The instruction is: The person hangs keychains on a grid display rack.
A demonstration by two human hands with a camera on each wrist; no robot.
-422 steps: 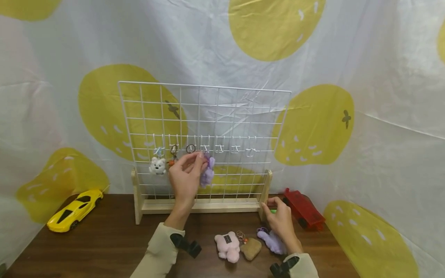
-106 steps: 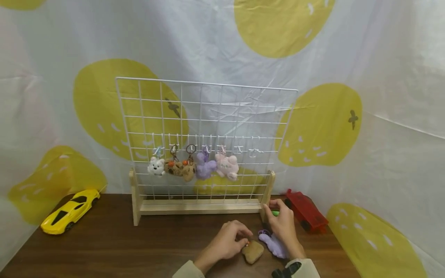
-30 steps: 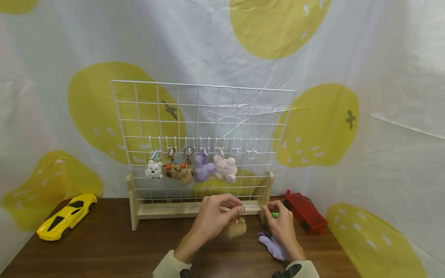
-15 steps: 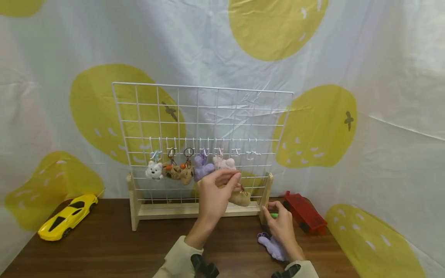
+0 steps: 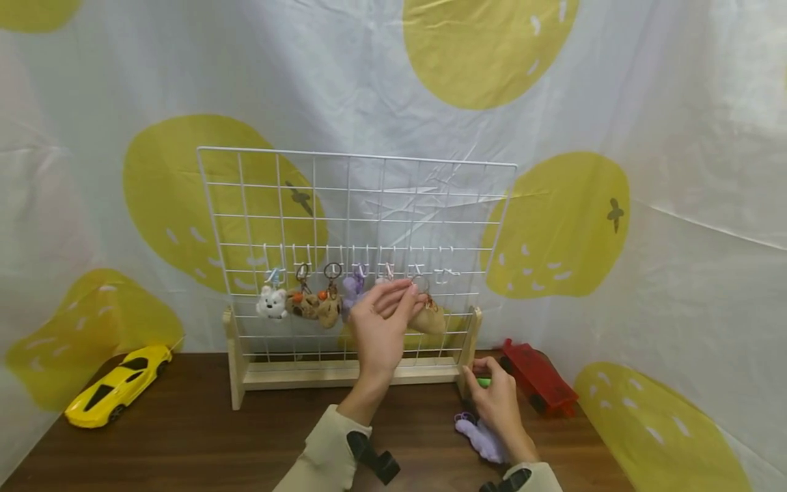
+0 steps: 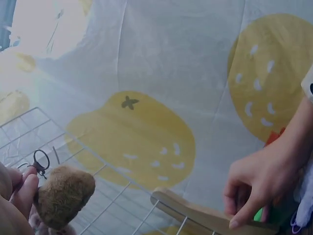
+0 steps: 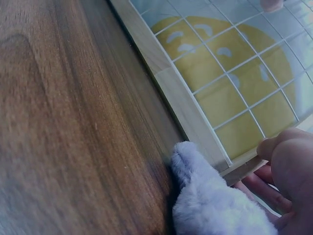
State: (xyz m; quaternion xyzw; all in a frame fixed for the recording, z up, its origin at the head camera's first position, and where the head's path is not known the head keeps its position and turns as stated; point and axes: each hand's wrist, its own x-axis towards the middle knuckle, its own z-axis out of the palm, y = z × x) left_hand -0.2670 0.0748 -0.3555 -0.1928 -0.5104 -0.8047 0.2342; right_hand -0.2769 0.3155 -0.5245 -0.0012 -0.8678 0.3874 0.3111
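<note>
My left hand (image 5: 381,331) pinches the ring end of a brown plush keychain (image 5: 429,320) in front of the wire grid rack (image 5: 356,156). The keychain's ring is right at an outer hook (image 5: 417,268), and in the left wrist view its dark ring (image 6: 41,159) stands up beside the fingertips. My right hand (image 5: 499,403) grips the right wooden post (image 5: 472,338) of the rack between thumb and fingers. Below that hand a lilac plush keychain (image 5: 481,439) lies on the table. A pink plush on the rack is mostly hidden behind my left hand.
Hanging from hooks on the left are a white plush dog (image 5: 272,303), two brown plush keychains (image 5: 302,305) and a purple one (image 5: 352,288). A white hook (image 5: 447,275) at the far right bears nothing. A yellow toy car (image 5: 119,387) and a red toy car (image 5: 541,379) flank the rack.
Since earlier, the purple and pink keychains went onto hooks. My left hand then picked the brown keychain off the table and raised it to hook height. My right hand stays at the post.
</note>
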